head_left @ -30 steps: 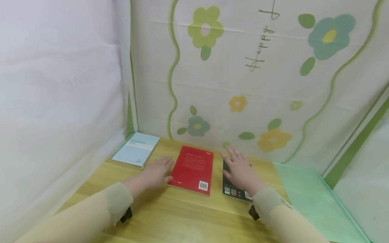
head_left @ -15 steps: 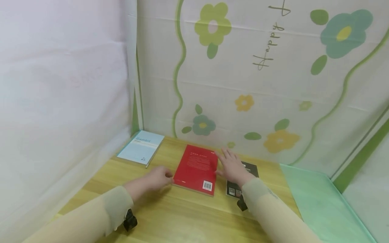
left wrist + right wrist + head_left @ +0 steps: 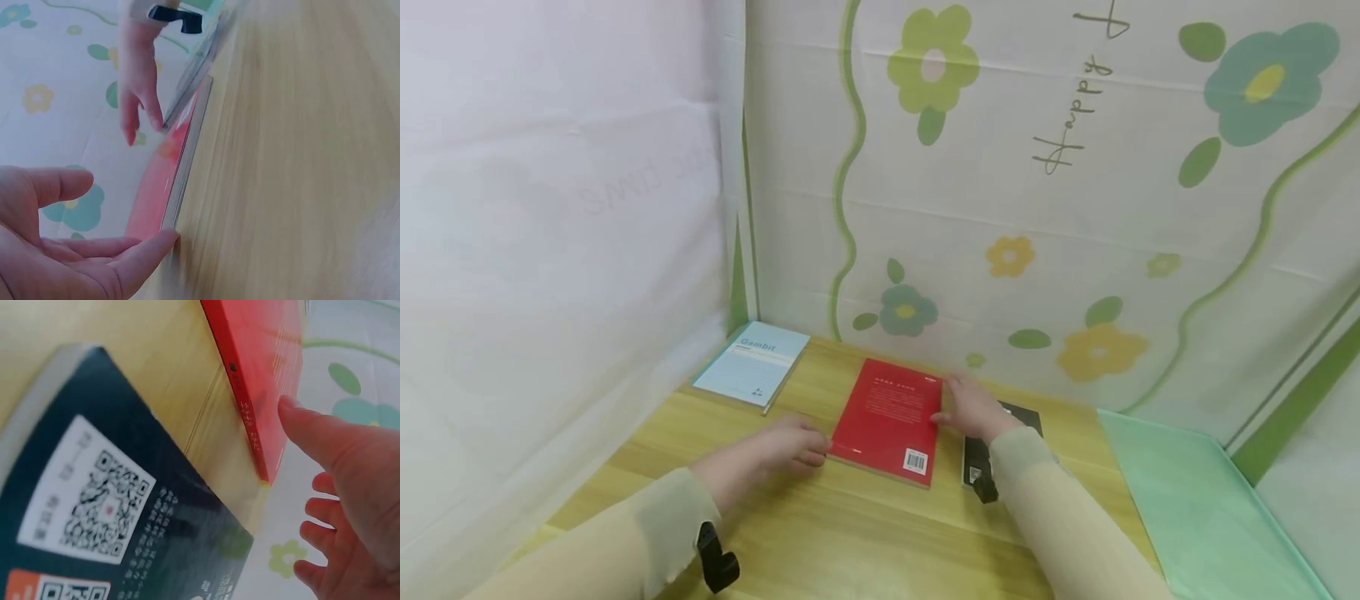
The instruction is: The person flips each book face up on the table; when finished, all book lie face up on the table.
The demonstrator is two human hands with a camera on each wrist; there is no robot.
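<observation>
A red book (image 3: 887,425) lies flat on the wooden table, its barcode at the near right corner. My left hand (image 3: 778,446) is at the book's near left corner; in the left wrist view its fingertips touch the book's edge (image 3: 187,159), thumb held apart. At the far right edge is my right hand (image 3: 976,408), its thumb (image 3: 306,422) at the red cover and its other fingers loosely bent beyond the edge. Whether that thumb touches the cover I cannot tell. Under the right wrist a black book (image 3: 1024,417) with QR codes is partly hidden.
A light blue book (image 3: 748,367) marked "Gambit" lies at the table's back left corner. A pale green translucent sheet (image 3: 1195,492) covers the right side. White cloth walls (image 3: 940,208) with printed flowers enclose the back and sides.
My right hand has moved left from above the black book to the red book's right edge. My left hand has drawn back slightly to the near left corner. The view has shifted a little.
</observation>
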